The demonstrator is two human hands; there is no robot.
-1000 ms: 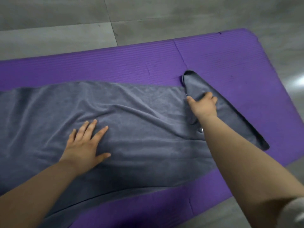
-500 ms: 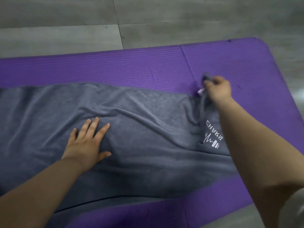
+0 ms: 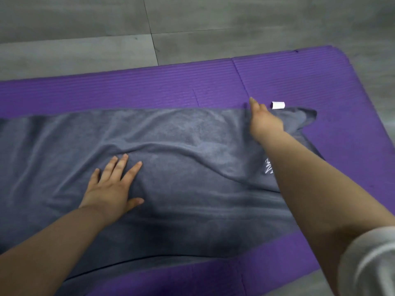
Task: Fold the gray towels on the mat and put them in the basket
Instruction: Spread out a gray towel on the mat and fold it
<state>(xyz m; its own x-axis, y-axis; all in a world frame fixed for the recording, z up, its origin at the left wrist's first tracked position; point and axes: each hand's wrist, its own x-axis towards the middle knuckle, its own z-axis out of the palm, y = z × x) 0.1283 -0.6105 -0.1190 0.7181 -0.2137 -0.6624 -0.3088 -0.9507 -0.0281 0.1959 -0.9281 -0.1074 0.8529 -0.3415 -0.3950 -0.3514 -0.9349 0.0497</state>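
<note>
A large gray towel (image 3: 175, 167) lies spread across the purple mat (image 3: 149, 90), with wrinkles through its middle. My left hand (image 3: 113, 186) rests flat on the towel's middle, fingers straight and spread. My right hand (image 3: 265, 120) lies on the towel's far edge near the right end, one finger stretched onto the mat; its other fingers are hidden behind the hand. The towel's far right corner (image 3: 305, 116) lies unfolded on the mat, with a white tag (image 3: 277, 105) sticking out beside it. White lettering (image 3: 268, 168) shows next to my right forearm. No basket is in view.
Gray floor tiles (image 3: 192, 24) surround the mat on the far side and at the right. The mat's right end (image 3: 363, 124) and a near strip (image 3: 213, 276) are bare purple. A seam (image 3: 239, 77) crosses the mat near my right hand.
My right hand pulled the folded-over right corner of the towel out to the far right and laid it flat, exposing the white tag. My left hand stayed pressed on the towel.
</note>
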